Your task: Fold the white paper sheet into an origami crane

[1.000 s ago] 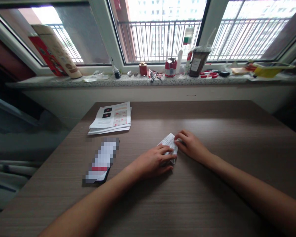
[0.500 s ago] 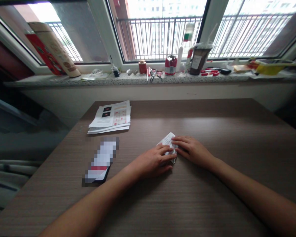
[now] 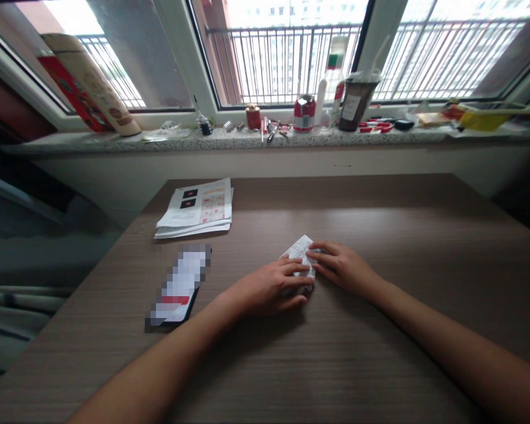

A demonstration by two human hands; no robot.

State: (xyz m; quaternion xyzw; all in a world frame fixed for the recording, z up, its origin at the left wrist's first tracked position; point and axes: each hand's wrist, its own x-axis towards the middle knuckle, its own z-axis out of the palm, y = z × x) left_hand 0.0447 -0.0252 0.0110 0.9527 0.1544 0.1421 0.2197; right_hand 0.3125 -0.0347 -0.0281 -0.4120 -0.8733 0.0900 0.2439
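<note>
The paper (image 3: 298, 248) — left hand (image 3: 276, 287) spread over it, right hand (image 3: 341, 266) loosely spread at its edge — looks light, easily creased, best pinched at the corner beyond both hands.

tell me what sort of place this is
Probably a lived-in room, perhaps in an apartment or dormitory: a wood-grain desk stands below a speckled windowsill lined with everyday clutter such as a red can, and a balcony-like railing shows outside.
</note>
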